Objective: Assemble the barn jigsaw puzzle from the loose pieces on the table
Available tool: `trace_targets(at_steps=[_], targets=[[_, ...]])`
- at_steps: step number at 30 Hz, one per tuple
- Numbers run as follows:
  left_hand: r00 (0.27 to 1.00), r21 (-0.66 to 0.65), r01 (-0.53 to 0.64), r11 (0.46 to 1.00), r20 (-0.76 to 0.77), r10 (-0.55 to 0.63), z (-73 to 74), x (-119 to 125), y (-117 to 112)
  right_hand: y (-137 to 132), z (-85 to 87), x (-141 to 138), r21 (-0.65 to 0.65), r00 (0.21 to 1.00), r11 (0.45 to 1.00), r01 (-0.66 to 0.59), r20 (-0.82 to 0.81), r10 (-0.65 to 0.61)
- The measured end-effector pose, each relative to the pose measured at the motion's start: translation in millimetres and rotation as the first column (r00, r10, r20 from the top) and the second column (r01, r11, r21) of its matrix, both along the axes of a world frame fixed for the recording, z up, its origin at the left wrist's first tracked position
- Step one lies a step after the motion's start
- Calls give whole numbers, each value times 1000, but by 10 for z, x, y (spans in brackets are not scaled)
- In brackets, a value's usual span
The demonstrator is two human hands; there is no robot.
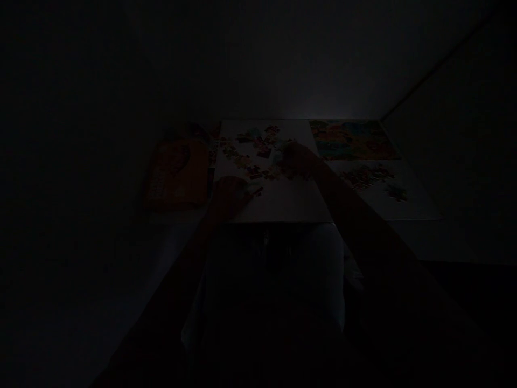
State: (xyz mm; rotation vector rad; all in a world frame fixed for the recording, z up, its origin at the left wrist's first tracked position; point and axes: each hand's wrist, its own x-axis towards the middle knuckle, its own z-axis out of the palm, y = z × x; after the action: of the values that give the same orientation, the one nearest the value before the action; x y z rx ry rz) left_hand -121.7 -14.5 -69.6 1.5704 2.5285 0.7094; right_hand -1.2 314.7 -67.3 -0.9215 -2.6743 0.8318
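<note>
Pretty dark shot, so take this with a pinch of salt, but my left hand [229, 196] is the nearer one, down by the front edge of the white board [278, 207], with a couple of jigsaw pieces [255, 191] right at the fingertips. Can't tell if it's pinching anything. My right hand [298, 160] reaches further up and to the right, over the straggly spread of pieces [258, 156] across the board, its grip just as hard to read. To the right sits a second board [416, 207] with more on it, then a colourful picture [351, 139] beyond, and an orange box [177, 175] lies left.
</note>
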Motion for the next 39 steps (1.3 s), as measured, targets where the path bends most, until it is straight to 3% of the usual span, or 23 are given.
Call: trace_targets(at_steps=[3, 6, 9, 12, 15, 18, 23, 26, 33, 39], targets=[[999, -6, -30, 1000, 13, 31, -26, -16, 2, -4, 59, -34, -109, 1000, 994, 23, 0, -23], [1000, -2, -13, 1000, 5, 13, -27, -20, -4, 19, 152, -7, -103, 994, 994, 30, -104, -41], [1000, -13, 13, 1000, -26, -13, 2, -7, -5, -39, 210, 210, -155, 966, 988, 19, -252, -58], [998, -37, 17, 999, -55, -19, 35, 9, 6, -272, 166, 577, -199, 934, 979, -45, -355, -30], [997, -50, 18, 999, -75, -22, 33, 7, 22, -608, 50, 916, -108, 944, 993, -39, -329, 2], [995, -43, 23, 999, -91, -26, -12, -16, 28, -901, -34, 1104, 60, 989, 997, 48, -144, -39], [994, -18, 40, 999, -99, -42, -72, -51, 7, -1170, -20, 1174, 387, 986, 909, 151, 9, -168], [994, -12, 57, 998, -89, -58, -53, -50, -8, -1244, -18, 1197, 414, 985, 898, 148, 18, -171], [994, -18, 27, 999, -102, -29, 93, 78, -20, -1174, -116, 1363, 357, 999, 933, 44, -24, -37], [968, -30, 192, 981, -158, -194, 108, 305, 140, -1093, -122, 1259, 420, 995, 904, -74, 86, 42]])
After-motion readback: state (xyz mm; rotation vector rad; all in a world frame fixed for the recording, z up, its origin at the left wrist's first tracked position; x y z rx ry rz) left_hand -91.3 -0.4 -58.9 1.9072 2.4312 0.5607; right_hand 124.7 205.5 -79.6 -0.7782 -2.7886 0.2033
